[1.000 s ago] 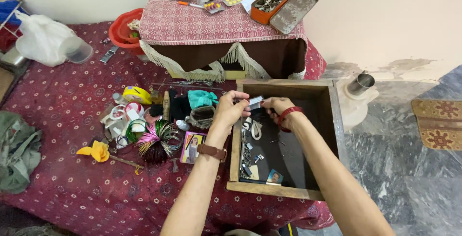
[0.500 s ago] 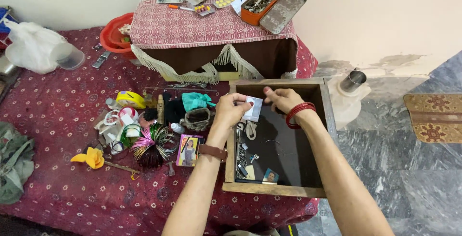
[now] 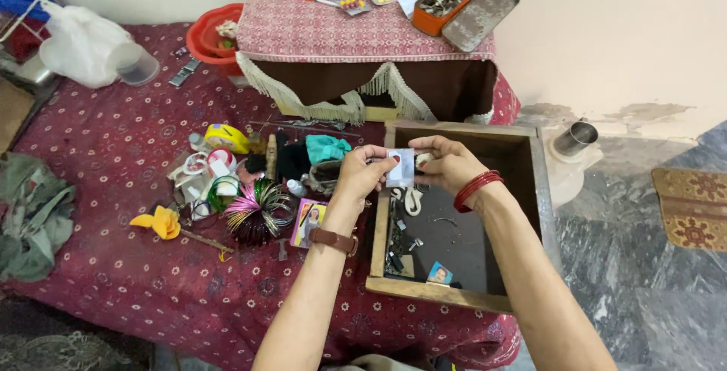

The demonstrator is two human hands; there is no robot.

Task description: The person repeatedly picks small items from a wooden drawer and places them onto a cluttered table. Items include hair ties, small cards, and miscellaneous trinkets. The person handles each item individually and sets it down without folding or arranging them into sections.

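My left hand [image 3: 362, 174] and my right hand [image 3: 447, 165] together hold a small white packet [image 3: 400, 167] with a red mark, just above the near left corner of an open wooden box [image 3: 454, 293]. The left wrist wears a brown watch strap, the right wrist red bangles. Inside the box lie small metal bits, a white strap and two small photo cards near its front edge.
Left of the box, on the maroon patterned cloth [image 3: 113, 189], lie a bundle of bangles [image 3: 257, 208], a photo card [image 3: 309, 222], a teal cloth [image 3: 327, 148], a yellow tape roll [image 3: 226, 137] and a yellow flower [image 3: 157, 222]. A low cloth-covered table [image 3: 363, 30] with an orange tin stands behind. A steel cup [image 3: 575, 138] stands at right.
The packet has turned flat toward me. My right hand lifted off it half a second ago and is back gripping its right edge now. The view has shifted slightly.
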